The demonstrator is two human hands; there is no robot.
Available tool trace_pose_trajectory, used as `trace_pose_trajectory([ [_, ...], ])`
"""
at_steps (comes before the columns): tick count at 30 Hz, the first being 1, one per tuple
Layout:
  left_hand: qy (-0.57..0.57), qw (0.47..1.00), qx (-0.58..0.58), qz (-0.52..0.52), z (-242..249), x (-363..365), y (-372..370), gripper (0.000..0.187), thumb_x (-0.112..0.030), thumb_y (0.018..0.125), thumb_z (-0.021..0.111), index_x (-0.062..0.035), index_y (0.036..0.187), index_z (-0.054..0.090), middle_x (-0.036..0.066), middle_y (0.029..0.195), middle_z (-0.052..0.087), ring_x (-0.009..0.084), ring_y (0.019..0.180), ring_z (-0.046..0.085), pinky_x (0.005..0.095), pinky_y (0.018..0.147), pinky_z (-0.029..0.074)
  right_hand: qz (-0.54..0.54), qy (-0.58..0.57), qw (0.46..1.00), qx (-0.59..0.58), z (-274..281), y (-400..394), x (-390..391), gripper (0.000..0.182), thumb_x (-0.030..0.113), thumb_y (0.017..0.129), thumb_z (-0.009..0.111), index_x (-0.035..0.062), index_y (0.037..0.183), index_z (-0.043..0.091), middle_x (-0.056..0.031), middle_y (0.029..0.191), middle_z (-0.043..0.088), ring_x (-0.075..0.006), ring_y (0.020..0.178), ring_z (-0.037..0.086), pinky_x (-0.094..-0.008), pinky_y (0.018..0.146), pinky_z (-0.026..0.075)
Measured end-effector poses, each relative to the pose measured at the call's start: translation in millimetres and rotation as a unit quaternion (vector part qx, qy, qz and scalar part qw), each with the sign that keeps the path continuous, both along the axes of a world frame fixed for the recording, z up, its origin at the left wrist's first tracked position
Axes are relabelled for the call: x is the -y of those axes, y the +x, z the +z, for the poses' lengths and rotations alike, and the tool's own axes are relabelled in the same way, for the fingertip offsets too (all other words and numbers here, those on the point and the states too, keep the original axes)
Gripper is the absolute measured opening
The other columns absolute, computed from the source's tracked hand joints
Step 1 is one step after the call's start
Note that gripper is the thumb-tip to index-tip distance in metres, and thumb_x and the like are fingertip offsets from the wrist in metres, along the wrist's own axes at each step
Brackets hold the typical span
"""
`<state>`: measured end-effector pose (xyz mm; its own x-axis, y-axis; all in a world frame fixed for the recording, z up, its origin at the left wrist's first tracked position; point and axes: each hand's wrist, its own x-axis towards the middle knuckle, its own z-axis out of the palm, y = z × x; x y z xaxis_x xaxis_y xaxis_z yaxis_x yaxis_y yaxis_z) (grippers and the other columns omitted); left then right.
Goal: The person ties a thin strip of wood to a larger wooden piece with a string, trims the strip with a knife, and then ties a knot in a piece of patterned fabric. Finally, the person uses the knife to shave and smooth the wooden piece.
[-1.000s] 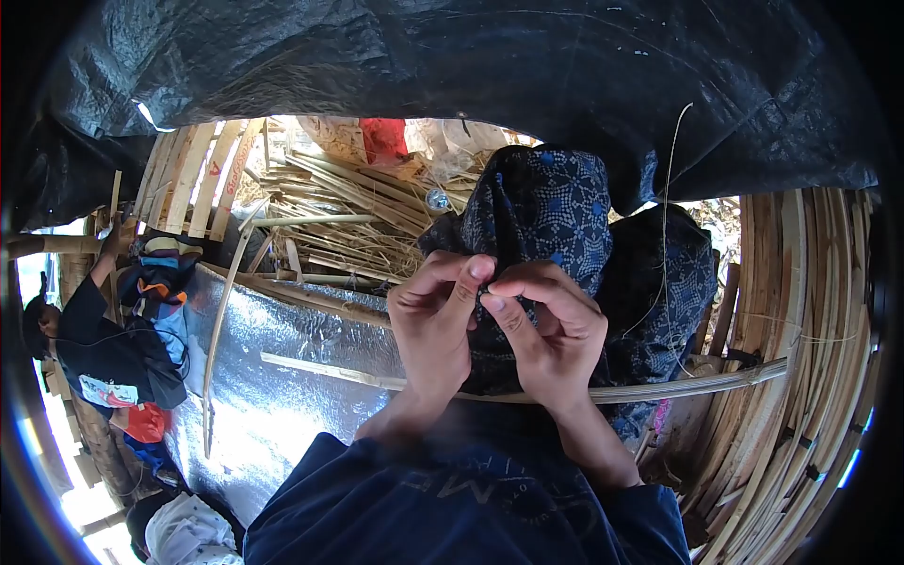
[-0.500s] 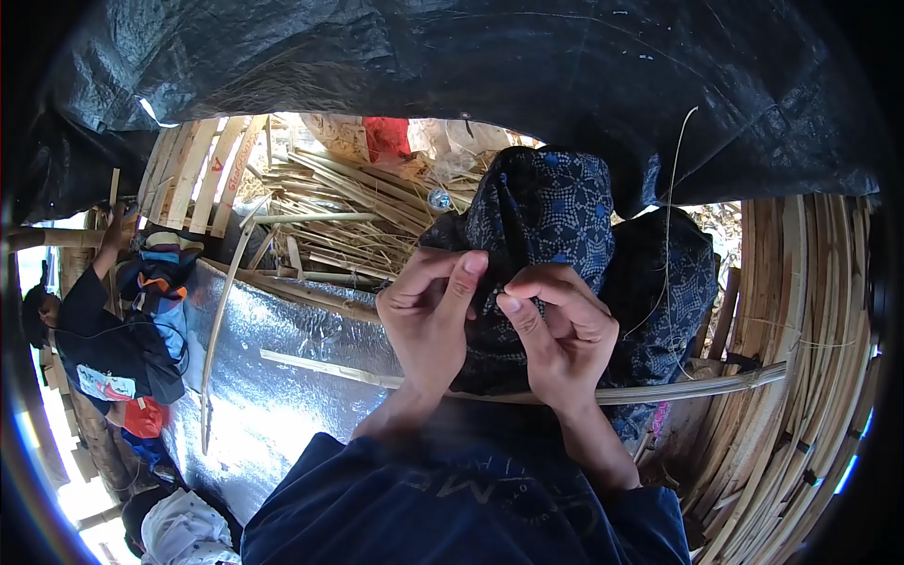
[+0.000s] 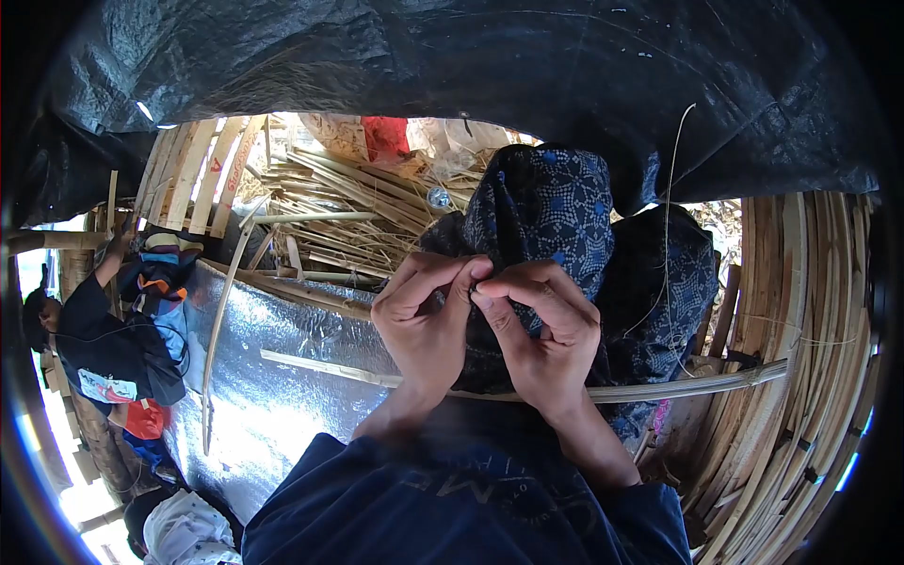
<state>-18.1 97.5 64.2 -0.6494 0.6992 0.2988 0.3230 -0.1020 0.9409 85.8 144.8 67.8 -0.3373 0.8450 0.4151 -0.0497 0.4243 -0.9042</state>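
Note:
My left hand [image 3: 422, 315] is in a pinch, thumb and forefinger pressed together in front of my knees. Close against it, my right hand [image 3: 548, 330] pinches too, and the fingertips of both hands meet. Whatever lies between them is too small and dark to make out. Dark blue patterned cloth [image 3: 556, 202] covers my raised knees behind the hands. Across my lap, below the wrists, runs a bundle of thin split bamboo strips [image 3: 697, 384]; a pale flat end [image 3: 315, 364] shows on the left.
Left of me lies a silvery foil sheet [image 3: 273, 405] with a curved stick [image 3: 217, 348]. Bamboo strips [image 3: 363, 202] are piled ahead, others [image 3: 800, 377] stand at right. A black tarp [image 3: 452, 66] hangs above. A person in black [image 3: 113, 348] is at left. A thin strand [image 3: 669, 207] curves near my knee.
My right hand has moved left, and its fingertips now touch those of my left hand. The gap between the two pinches has closed. The person at left has lowered an arm slightly.

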Motion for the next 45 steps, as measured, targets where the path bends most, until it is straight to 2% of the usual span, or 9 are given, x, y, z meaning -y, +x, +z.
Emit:
trace_pose_trajectory([
  [6,0.004,1.000,0.012,-0.011,3,-1,1,0.012,0.003,0.077,0.071,-0.0016,0.088,0.072,0.004,0.076,0.065,0.0096,0.068,0.058,0.0219,0.062,0.044,0.026,-0.052,0.997,-0.058,-7,4,-1,0.013,-0.002,0.076,0.071,0.0026,0.089,0.069,-0.0074,0.083,0.065,-0.0165,0.075,0.064,-0.0263,0.065,0.051],
  [11,-0.006,0.998,-0.050,0.026,-3,-2,-6,0.013,0.002,0.076,0.072,-0.0032,0.088,0.072,0.005,0.075,0.064,0.0101,0.066,0.058,0.0225,0.060,0.044,0.014,-0.084,0.994,-0.067,-7,8,0,0.013,-0.003,0.076,0.071,0.0018,0.088,0.069,-0.0085,0.084,0.065,-0.0175,0.076,0.064,-0.0264,0.067,0.050],
  [23,0.028,0.975,-0.214,0.050,-4,0,-5,0.018,0.003,0.072,0.074,-0.0059,0.087,0.073,0.004,0.076,0.066,0.0129,0.064,0.061,0.0251,0.055,0.047,0.026,-0.053,0.998,-0.033,0,-1,2,0.017,-0.007,0.076,0.068,0.0012,0.091,0.068,-0.0084,0.083,0.064,-0.0173,0.076,0.065,-0.0258,0.067,0.051],
  [26,0.024,0.982,-0.179,0.049,-1,-2,-6,0.015,0.000,0.073,0.075,-0.0050,0.086,0.073,0.004,0.074,0.065,0.0115,0.062,0.059,0.0243,0.054,0.045,0.055,-0.110,0.991,-0.047,-4,4,1,0.016,-0.008,0.077,0.067,-0.0011,0.091,0.067,-0.0084,0.085,0.064,-0.0149,0.078,0.063,-0.0239,0.071,0.049],
  [28,0.004,0.990,-0.130,0.053,-1,0,-7,0.014,-0.001,0.073,0.076,-0.0044,0.086,0.072,0.003,0.073,0.064,0.0106,0.062,0.058,0.0237,0.054,0.044,0.030,-0.261,0.958,-0.112,-7,8,2,0.013,-0.008,0.079,0.067,-0.0037,0.091,0.066,-0.0086,0.087,0.064,-0.0124,0.081,0.061,-0.0225,0.074,0.047],
  [31,-0.018,0.997,-0.058,0.054,0,-1,-6,0.012,-0.003,0.074,0.076,-0.0026,0.085,0.072,0.003,0.071,0.062,0.0086,0.060,0.054,0.0224,0.053,0.041,0.042,-0.285,0.948,-0.138,-5,12,0,0.012,-0.007,0.080,0.067,-0.0051,0.091,0.065,-0.0086,0.090,0.063,-0.0110,0.084,0.059,-0.0223,0.075,0.046],
  [38,-0.017,0.998,-0.033,0.040,0,-2,-5,0.011,-0.003,0.076,0.075,-0.0022,0.086,0.072,0.003,0.070,0.061,0.0088,0.061,0.054,0.0217,0.055,0.041,0.058,-0.183,0.975,-0.112,-4,5,-1,0.013,-0.006,0.080,0.068,-0.0033,0.092,0.066,-0.0089,0.088,0.064,-0.0126,0.082,0.061,-0.0237,0.073,0.048],
  [43,-0.008,0.999,-0.039,0.023,1,0,-6,0.009,-0.004,0.078,0.074,-0.0015,0.086,0.072,0.003,0.069,0.061,0.0066,0.059,0.051,0.0209,0.053,0.039,0.028,-0.066,0.997,-0.026,-6,2,-1,0.014,-0.003,0.078,0.069,0.0013,0.091,0.068,-0.0079,0.083,0.063,-0.0174,0.075,0.064,-0.0264,0.066,0.051],
  [45,-0.068,0.995,0.074,0.004,4,3,-7,0.007,-0.006,0.080,0.073,-0.0011,0.085,0.072,0.001,0.070,0.061,0.0035,0.057,0.049,0.0195,0.049,0.036,0.021,-0.039,0.999,-0.011,-4,4,-2,0.014,-0.003,0.078,0.069,0.0015,0.091,0.068,-0.0078,0.083,0.063,-0.0178,0.074,0.064,-0.0269,0.064,0.051],
])
